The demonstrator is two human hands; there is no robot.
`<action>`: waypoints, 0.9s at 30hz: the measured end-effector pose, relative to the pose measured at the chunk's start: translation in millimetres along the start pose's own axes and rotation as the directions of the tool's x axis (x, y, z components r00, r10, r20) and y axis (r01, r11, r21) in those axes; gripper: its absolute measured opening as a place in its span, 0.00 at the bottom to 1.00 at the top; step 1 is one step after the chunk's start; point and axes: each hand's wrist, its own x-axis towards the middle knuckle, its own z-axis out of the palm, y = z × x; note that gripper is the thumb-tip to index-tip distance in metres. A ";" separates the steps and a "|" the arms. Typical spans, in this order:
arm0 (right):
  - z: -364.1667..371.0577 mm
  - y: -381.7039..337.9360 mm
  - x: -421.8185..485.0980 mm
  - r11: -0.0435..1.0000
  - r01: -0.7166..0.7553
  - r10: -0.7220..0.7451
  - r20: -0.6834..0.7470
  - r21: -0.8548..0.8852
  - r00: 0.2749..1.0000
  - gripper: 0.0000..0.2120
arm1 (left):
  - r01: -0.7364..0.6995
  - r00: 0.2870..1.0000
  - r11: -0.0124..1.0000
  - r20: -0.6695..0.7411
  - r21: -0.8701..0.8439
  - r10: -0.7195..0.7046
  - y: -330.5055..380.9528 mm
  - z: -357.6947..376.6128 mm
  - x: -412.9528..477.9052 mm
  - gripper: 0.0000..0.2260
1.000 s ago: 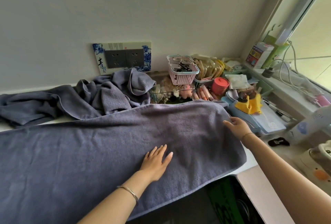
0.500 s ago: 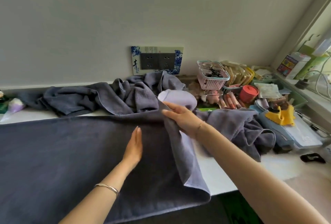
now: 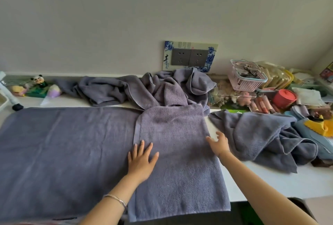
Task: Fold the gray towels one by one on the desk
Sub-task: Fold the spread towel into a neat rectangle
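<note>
- The large gray terry towel [image 3: 63, 152] lies spread flat across the white desk [image 3: 270, 183], its left stretch one layer thick. It probably lies this way so the length can be folded in sections.
- The left hand [image 3: 141, 161] lies palm-down with fingers straight and spread, grasping nothing. It presses the turned-over flap [image 3: 176, 134] near its free edge, likely to pin the layer.
- Behind, a crumpled heap of gray towels [image 3: 144, 89] sits against the wall — apparently waiting its turn.
- The right hand [image 3: 219, 143] is loose and unclenched at the flap's folded right edge, holding nothing; contact is unclear.
- Another rumpled gray towel [image 3: 261, 138] lies just beside the fold, pushed clear.
- A pink slatted plastic basket [image 3: 246, 79] and a red lidded jar [image 3: 284, 98] crowd the far right — hence the leftward working space.
</note>
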 end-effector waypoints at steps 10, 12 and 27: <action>-7.1 -15.0 18.5 0.959 0.284 -0.274 -0.215 0.019 0.937 0.11 | -0.137 0.976 0.964 -0.134 0.229 0.171 1.4 32.0 12.5 0.37; -32.9 -20.0 19.6 0.942 0.334 -0.315 -0.292 0.016 0.903 0.08 | -0.179 0.973 0.957 -0.106 0.227 0.207 22.4 36.2 16.8 0.41; -43.0 -46.4 44.1 0.760 0.553 -0.582 0.021 -0.342 0.813 0.16 | -0.184 0.965 0.948 -0.233 -0.260 0.124 86.6 31.6 39.6 0.23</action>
